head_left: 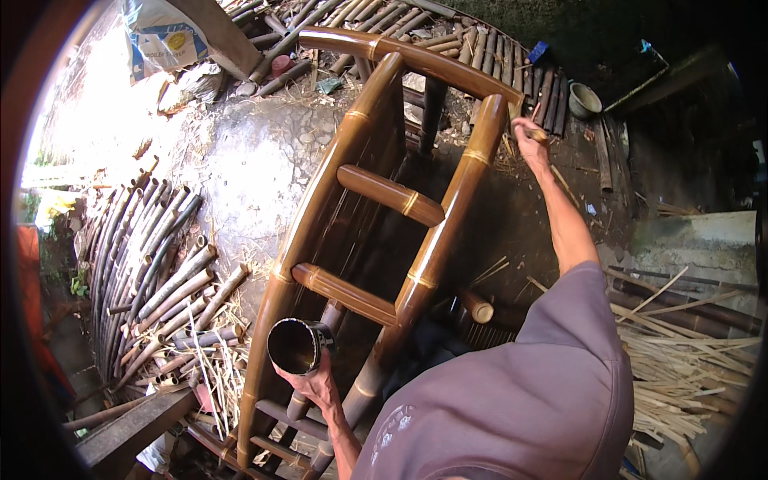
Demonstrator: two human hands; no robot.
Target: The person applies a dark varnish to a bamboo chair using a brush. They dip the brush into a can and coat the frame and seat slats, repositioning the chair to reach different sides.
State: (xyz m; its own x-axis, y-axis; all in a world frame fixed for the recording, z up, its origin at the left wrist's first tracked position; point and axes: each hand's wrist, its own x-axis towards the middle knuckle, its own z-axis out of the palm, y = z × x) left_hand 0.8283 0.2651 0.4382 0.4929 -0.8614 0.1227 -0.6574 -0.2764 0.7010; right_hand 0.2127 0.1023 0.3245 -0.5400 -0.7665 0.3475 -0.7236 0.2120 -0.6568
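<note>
A glossy brown bamboo furniture frame [454, 210], with rails and short crosspieces, stands tilted in front of me. My left hand [317, 387] is wrapped round a dark open can [290, 350] with brown liquid inside, held close above the frame's lower crosspieces. My right arm reaches out to the far right, where my right hand [531, 147] is closed on what looks like a paintbrush [539, 135]. Its tip is near the end of the far top rail, partly hidden by my fingers; I cannot tell whether it touches.
Cut bamboo poles [152, 272] are piled at the left, and more bamboo lengths [488, 56] line the far side. Split bamboo strips [680, 368] lie at the right. A grey basin [585, 101] sits far right. A wooden beam [132, 428] crosses the lower left.
</note>
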